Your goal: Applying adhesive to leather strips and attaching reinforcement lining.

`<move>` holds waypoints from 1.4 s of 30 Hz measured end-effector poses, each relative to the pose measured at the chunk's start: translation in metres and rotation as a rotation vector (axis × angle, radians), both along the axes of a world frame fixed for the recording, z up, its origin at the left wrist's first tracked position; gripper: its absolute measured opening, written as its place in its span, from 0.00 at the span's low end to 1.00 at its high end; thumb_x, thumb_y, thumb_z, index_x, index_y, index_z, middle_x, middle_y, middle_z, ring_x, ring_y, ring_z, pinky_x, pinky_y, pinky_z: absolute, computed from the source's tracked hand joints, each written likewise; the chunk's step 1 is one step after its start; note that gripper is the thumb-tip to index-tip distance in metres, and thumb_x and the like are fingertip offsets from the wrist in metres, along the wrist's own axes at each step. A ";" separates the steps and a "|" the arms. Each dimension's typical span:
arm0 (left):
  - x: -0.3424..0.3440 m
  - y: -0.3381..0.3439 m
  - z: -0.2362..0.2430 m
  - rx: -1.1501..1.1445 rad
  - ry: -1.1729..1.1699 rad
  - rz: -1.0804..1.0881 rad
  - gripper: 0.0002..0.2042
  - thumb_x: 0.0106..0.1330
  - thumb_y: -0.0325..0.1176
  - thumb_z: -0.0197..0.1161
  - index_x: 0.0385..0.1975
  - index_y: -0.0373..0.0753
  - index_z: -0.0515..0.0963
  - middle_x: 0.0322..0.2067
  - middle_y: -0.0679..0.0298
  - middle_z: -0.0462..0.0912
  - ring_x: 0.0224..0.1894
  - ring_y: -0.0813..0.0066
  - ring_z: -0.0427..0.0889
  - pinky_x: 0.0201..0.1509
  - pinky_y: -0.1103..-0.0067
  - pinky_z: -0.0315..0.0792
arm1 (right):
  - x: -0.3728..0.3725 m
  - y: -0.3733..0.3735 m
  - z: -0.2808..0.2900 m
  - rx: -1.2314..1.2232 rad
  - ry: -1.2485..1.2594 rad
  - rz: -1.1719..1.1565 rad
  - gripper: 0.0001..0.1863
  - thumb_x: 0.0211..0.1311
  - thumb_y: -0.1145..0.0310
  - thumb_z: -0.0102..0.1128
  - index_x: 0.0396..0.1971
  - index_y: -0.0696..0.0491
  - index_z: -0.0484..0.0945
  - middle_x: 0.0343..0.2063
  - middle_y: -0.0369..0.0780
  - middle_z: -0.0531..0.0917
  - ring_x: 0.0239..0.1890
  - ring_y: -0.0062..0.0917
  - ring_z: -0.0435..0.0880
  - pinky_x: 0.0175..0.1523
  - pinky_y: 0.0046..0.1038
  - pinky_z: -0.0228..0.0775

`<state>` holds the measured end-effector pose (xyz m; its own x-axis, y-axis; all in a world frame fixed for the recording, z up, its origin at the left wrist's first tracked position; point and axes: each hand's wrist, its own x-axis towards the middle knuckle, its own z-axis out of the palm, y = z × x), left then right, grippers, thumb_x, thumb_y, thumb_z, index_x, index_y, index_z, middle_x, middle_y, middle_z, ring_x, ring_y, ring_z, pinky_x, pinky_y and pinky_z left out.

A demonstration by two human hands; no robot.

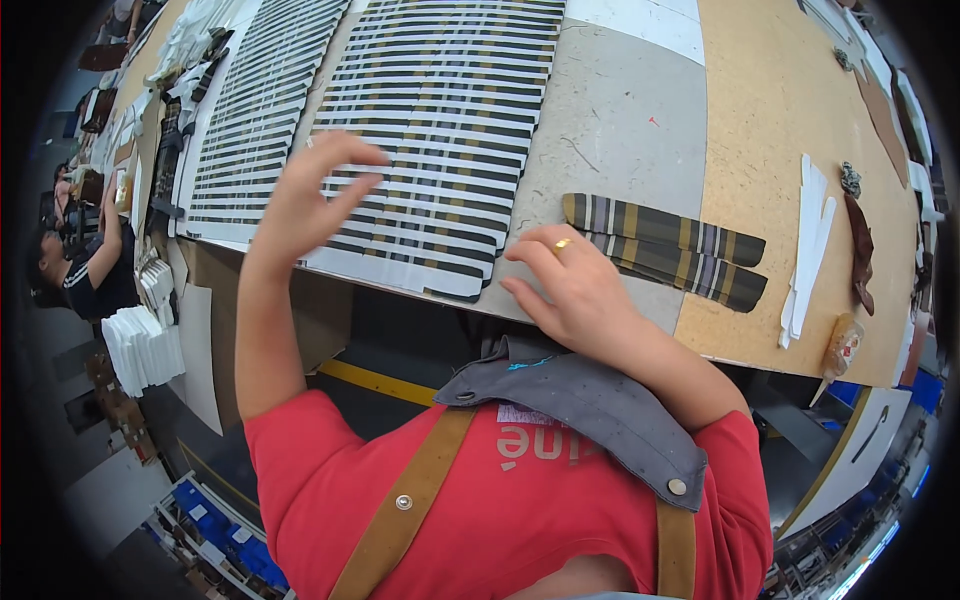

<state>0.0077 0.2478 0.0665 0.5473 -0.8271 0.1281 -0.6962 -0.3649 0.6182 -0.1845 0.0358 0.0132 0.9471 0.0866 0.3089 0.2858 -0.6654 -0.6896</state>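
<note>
My left hand [318,195] hovers over rows of overlapping plaid fabric strips with white edges [425,150], its thumb and forefinger apart and nothing seen between them. The strips are laid out in long columns on the table. Near the table's front edge is my right hand [572,290], a gold ring on one finger. Its thumb stands away from its bent fingers, and I see nothing held. Just beyond it lies a small group of dark plaid strips [690,245], partly overlapping. Whether the right hand touches them I cannot tell.
Another column of strips [255,115] lies at the left. On the right of the table [760,100] are white strips [806,250], a dark brown scrap [859,250] and a bottle with an amber tint [842,345]. A person [95,255] works at far left, beside stacked white pieces [140,345].
</note>
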 end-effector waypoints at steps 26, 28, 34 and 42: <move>-0.060 0.046 -0.032 0.201 -0.181 -0.058 0.10 0.49 0.25 0.63 0.31 0.39 0.70 0.42 0.60 0.70 0.47 0.59 0.69 0.53 0.67 0.58 | 0.012 0.045 0.005 -0.037 0.195 0.083 0.08 0.51 0.71 0.56 0.29 0.56 0.68 0.26 0.45 0.75 0.31 0.41 0.77 0.35 0.38 0.69; -0.054 0.046 -0.020 0.205 -0.139 -0.080 0.10 0.49 0.24 0.63 0.30 0.39 0.70 0.39 0.62 0.72 0.46 0.61 0.69 0.53 0.68 0.57 | 0.012 0.039 0.018 0.083 0.191 0.131 0.08 0.50 0.73 0.56 0.29 0.56 0.68 0.26 0.44 0.75 0.30 0.40 0.77 0.35 0.37 0.69; -0.014 0.006 0.003 0.156 0.033 0.092 0.07 0.54 0.26 0.63 0.31 0.37 0.74 0.26 0.63 0.77 0.31 0.63 0.67 0.40 0.75 0.63 | 0.023 -0.042 0.047 0.333 0.202 -0.118 0.07 0.51 0.80 0.57 0.31 0.56 0.71 0.24 0.33 0.74 0.23 0.15 0.69 0.30 0.18 0.64; 0.090 -0.158 0.004 -0.031 0.250 0.066 0.09 0.58 0.26 0.59 0.37 0.33 0.73 0.27 0.65 0.77 0.27 0.82 0.71 0.33 0.84 0.67 | 0.058 -0.220 0.039 0.411 -0.081 -0.525 0.06 0.55 0.72 0.59 0.30 0.55 0.72 0.25 0.32 0.75 0.27 0.15 0.70 0.36 0.18 0.63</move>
